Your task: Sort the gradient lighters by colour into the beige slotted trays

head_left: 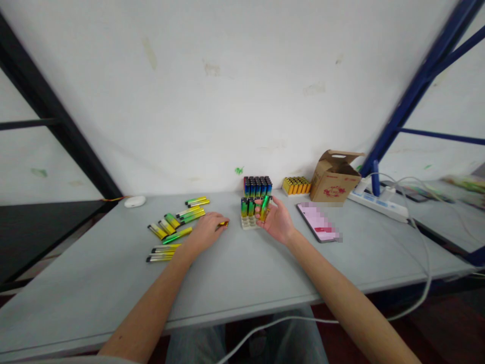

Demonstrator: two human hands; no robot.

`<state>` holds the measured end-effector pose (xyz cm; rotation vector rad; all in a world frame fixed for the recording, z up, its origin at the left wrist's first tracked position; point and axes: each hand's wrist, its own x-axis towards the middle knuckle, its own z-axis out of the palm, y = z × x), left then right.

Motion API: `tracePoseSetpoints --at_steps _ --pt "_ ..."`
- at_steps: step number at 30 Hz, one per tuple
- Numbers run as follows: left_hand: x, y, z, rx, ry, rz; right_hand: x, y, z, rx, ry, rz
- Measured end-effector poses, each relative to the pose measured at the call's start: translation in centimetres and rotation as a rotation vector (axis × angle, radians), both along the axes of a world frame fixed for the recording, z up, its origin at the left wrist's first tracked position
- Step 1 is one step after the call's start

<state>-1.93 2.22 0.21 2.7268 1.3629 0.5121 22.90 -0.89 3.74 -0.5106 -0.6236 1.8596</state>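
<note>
At the middle of the grey table [113, 283], the right hand [276, 221] pinches a glossy green-and-yellow lighter [265, 208] upright just beside a small moulded tray [248, 223] of standing lighters, while the left hand [205, 233] curls narrowly around another lighter [223, 223], only its tip showing, near loose lighters [177, 235].

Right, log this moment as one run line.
left hand: on red-tipped lighter | right hand: grip on green lighter | nearby: tray, loose lighters

Grey table [94, 283] | loose lighters [177, 235] | packed lighters [257, 186] | cardboard box [333, 179] | phone [316, 220] | white case [134, 201]
</note>
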Motion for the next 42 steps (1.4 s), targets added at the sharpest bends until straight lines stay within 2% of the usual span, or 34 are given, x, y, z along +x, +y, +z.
tracePoseSetpoints --at_steps 5,11,23,35,42 --pt "0.35 -0.06 -0.73 0.028 -0.010 0.053 0.00 0.06 -0.07 -0.019 0.067 0.004" --pt "0.67 -0.43 -0.67 0.010 0.011 0.097 0.13 0.10 -0.06 -0.077 0.132 -0.005" --pt "0.72 -0.55 -0.59 0.007 -0.001 0.092 0.07 0.14 -0.23 -0.044 0.016 0.080" --pt "0.73 -0.63 -0.62 0.010 -0.024 0.086 -0.15 0.16 -0.41 -0.025 -0.026 0.056" --pt "0.65 -0.56 -0.69 0.005 -0.006 0.090 -0.52 0.33 -0.65 0.009 -0.143 0.039"
